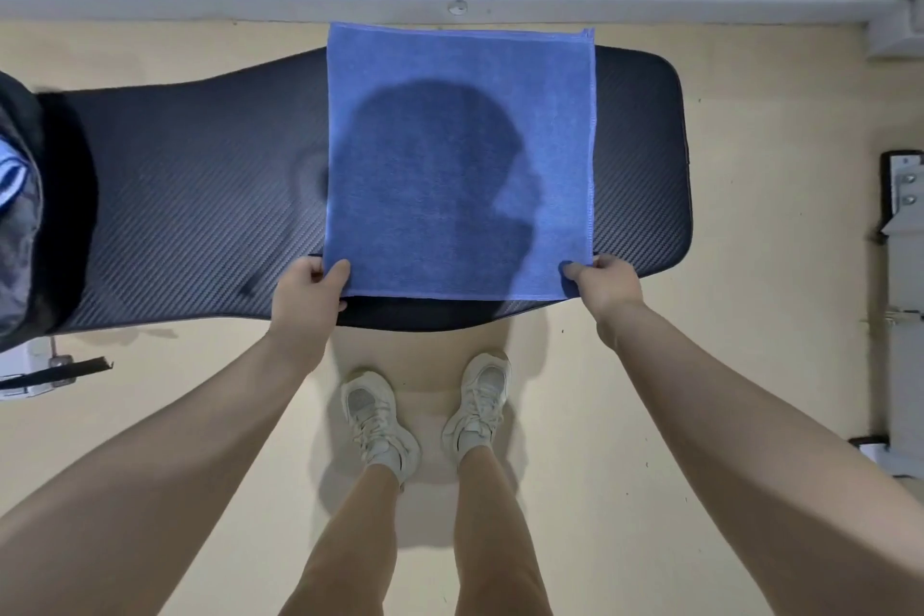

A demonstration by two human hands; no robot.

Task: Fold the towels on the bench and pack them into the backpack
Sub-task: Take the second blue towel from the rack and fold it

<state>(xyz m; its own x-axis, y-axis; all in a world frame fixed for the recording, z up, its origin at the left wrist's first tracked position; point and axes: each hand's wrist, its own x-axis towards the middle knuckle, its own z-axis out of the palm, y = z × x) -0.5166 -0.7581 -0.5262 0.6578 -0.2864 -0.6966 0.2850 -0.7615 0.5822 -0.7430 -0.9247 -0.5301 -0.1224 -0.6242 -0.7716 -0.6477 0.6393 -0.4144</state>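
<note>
Towel [460,160]: blue terry square, flat on ribbed black bench [200,195].

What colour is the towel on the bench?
Blue; the square terry towel shows best in the head view.

Person seen from above: both forearms bare, no sleeves, watch or rings visible on the left hand [310,293] or right hand [607,283]. Legs bare below the knee. Off-white laced sneakers [380,418] with low whitish socks.
</note>
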